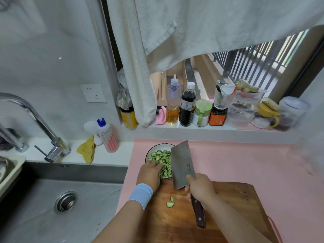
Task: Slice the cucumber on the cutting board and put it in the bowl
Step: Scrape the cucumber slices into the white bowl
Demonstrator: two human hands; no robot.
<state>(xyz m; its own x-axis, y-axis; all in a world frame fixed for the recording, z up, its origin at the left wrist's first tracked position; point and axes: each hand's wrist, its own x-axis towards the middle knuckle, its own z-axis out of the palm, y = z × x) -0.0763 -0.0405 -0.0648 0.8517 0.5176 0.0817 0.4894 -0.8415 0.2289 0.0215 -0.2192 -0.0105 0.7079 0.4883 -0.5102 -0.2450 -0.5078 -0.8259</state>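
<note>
A pale grey wall [52,67] fills the upper left of the frame, with a white socket [93,93] near its middle. To its right a window [201,76] lets in daylight past dark railings [249,65] — a whitish towel [175,32] hangs across its top. Bottles and jars crowd the sill [175,128]. At lower left are a steel sink [87,199] and a chrome tap [56,148]; a pink mat [245,163] covers the counter at right.

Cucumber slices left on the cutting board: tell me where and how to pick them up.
Pinch the thin cucumber slices by their curved edges from above, with the left hand, which is nearest. They look flat on the cutting board, so probably slide a fingertip under first.
</note>
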